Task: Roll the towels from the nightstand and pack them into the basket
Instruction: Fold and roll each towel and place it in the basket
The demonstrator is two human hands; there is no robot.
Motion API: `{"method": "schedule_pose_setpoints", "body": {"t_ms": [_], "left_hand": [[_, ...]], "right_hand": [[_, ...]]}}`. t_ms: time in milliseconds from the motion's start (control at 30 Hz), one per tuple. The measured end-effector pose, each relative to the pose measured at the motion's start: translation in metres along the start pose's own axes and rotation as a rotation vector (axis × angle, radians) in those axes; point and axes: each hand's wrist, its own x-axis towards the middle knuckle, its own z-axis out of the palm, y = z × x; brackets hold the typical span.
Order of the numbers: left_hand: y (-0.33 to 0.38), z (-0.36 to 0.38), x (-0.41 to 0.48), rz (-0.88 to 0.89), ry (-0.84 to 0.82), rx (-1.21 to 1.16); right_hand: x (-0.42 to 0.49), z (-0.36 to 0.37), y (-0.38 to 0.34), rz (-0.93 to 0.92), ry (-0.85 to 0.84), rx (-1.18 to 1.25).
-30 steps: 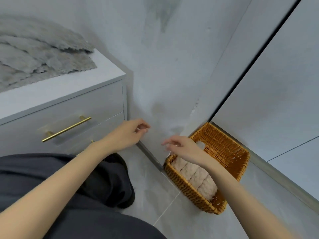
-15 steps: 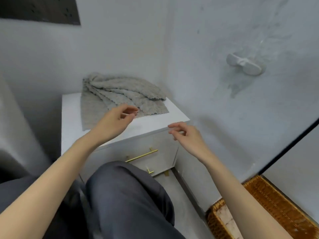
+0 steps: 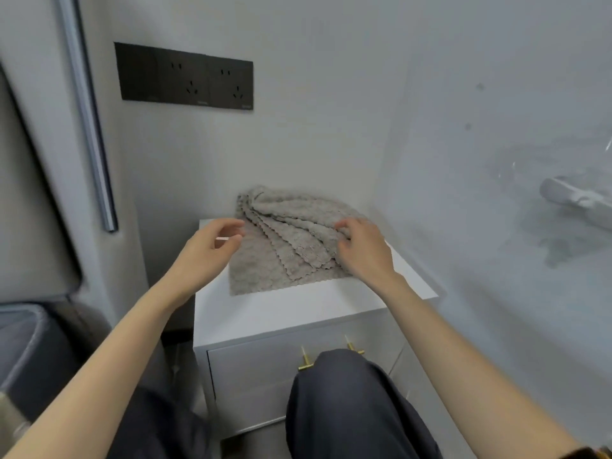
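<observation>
A fanned stack of beige-grey towels (image 3: pixel 284 246) with scalloped edges lies on the back of the white nightstand (image 3: pixel 284 309), against the wall. My right hand (image 3: pixel 364 250) rests on the stack's right side, fingertips curled into the top towel's edge. Over the stack's left edge hovers my left hand (image 3: pixel 212 246), fingers apart, holding nothing. The basket is out of view.
A black socket panel (image 3: pixel 185 77) is on the wall above the nightstand. The drawer front has a gold handle (image 3: pixel 306 361), partly hidden by my dark-trousered knee (image 3: pixel 351 399). A grey upholstered edge (image 3: pixel 29 346) stands at the left, a glass partition (image 3: pixel 496 210) at the right.
My view swung up and left from the floor basket to the nightstand. Both hands moved forward onto the towel stack, the right one now touching the top towel.
</observation>
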Motion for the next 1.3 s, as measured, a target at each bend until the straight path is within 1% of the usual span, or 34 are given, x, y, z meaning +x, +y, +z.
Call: {"method": "schedule_pose_setpoints", "body": {"t_ms": [67, 267, 367, 500, 600, 700, 767, 867, 900, 933, 967, 1067, 1100, 1133, 1200, 1233, 1300], "left_hand": [[-0.009, 0.000, 0.006, -0.013, 0.009, -0.008], [-0.026, 0.011, 0.022, -0.040, 0.011, -0.049], [-0.031, 0.018, 0.030, -0.039, 0.001, -0.054], [-0.033, 0.025, 0.039, -0.025, -0.004, -0.044], [-0.034, 0.029, 0.046, -0.013, -0.013, -0.014], [-0.031, 0.028, 0.052, -0.009, 0.000, -0.030], [-0.031, 0.026, 0.055, -0.018, 0.015, -0.058], [-0.035, 0.024, 0.052, -0.038, 0.004, -0.065], [-0.038, 0.025, 0.050, -0.053, -0.010, -0.052], [-0.040, 0.026, 0.050, -0.074, -0.027, -0.034], [-0.044, 0.026, 0.049, -0.108, -0.048, -0.019], [-0.053, 0.029, 0.051, -0.279, -0.110, -0.114], [-0.055, 0.031, 0.052, -0.341, -0.124, -0.159], [-0.057, 0.032, 0.053, -0.383, -0.125, -0.198], [-0.062, 0.036, 0.058, -0.440, -0.110, -0.233], [-0.065, 0.038, 0.061, -0.455, -0.086, -0.227], [-0.067, 0.041, 0.067, -0.470, -0.021, -0.191]], "right_hand": [[0.010, 0.010, 0.006, 0.030, 0.016, -0.072], [0.031, 0.038, 0.028, 0.210, 0.029, -0.121], [0.033, 0.052, 0.040, 0.267, 0.116, -0.121], [0.040, 0.056, 0.048, 0.274, 0.284, 0.039], [0.052, 0.043, 0.039, 0.198, 0.353, 0.143], [0.061, 0.024, 0.009, 0.115, 0.373, 0.467], [0.061, 0.013, -0.015, 0.069, 0.297, 0.677], [0.051, 0.005, -0.041, 0.037, 0.017, 0.975], [0.045, 0.004, -0.045, 0.029, -0.080, 1.025], [0.039, 0.004, -0.047, 0.009, -0.172, 1.018], [0.034, 0.006, -0.049, -0.024, -0.268, 0.961], [0.020, 0.012, -0.046, -0.116, -0.582, 0.726], [0.016, 0.015, -0.044, -0.114, -0.651, 0.674], [0.014, 0.017, -0.040, -0.095, -0.683, 0.640], [0.013, 0.021, -0.032, -0.047, -0.650, 0.582], [0.014, 0.022, -0.027, -0.030, -0.584, 0.502], [0.017, 0.024, -0.014, 0.005, -0.389, 0.223]]}}
